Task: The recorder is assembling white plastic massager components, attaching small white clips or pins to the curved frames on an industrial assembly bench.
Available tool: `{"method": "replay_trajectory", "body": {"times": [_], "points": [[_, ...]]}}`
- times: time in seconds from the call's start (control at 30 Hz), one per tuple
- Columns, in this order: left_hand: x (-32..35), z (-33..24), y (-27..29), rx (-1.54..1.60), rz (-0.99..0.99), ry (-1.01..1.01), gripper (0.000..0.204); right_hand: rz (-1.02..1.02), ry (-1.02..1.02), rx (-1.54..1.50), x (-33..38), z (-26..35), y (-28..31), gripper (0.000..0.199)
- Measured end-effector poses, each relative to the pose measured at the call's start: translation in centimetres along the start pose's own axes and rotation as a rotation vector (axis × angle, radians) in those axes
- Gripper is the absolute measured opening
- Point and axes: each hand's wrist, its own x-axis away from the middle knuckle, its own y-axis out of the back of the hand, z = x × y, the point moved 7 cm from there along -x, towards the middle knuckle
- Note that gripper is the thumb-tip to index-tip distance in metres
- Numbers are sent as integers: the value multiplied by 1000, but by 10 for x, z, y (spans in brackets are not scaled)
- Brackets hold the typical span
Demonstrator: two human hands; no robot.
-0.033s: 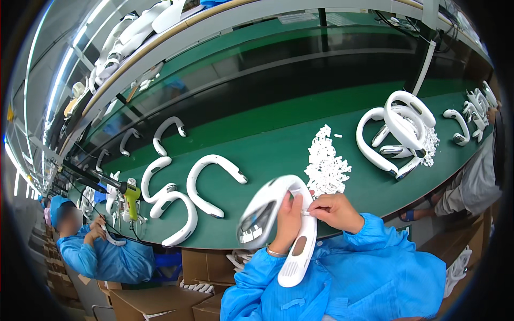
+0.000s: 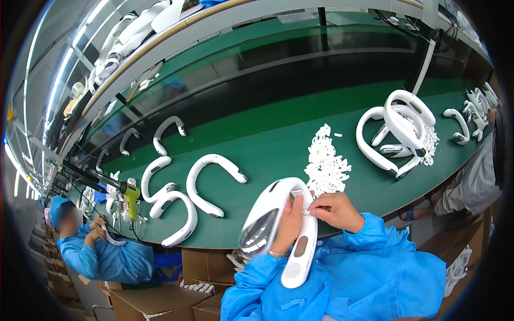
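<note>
My left hand (image 2: 289,224) grips a white U-shaped neckband device (image 2: 267,219), held upright just above the near edge of the green belt (image 2: 267,144). My right hand (image 2: 336,209) pinches a small white piece (image 2: 307,212) against the inner side of the device's right arm. Both my sleeves are blue. A pile of small white parts (image 2: 324,160) lies on the belt just beyond my hands. Several more white neckbands (image 2: 206,182) lie on the belt to the left.
A heap of white neckbands (image 2: 399,134) sits at the right of the belt. A co-worker in blue (image 2: 101,257) sits at the left next to a yellow hand tool (image 2: 130,197). Another person (image 2: 474,182) sits at the far right. Cardboard boxes (image 2: 155,299) stand below the belt.
</note>
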Motion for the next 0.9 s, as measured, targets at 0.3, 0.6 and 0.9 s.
{"method": "replay_trajectory", "body": {"times": [0.3,0.6,0.9], "points": [[9,-7,2,-135,17,-69,27,-14,-287,-435,6,-14,2,16],[16,35,6,109,160,83,43,76,-107,30,15,-31,3,20],[23,8,-13,11,288,-15,59,-41,-167,-256,10,5,19,31]]}}
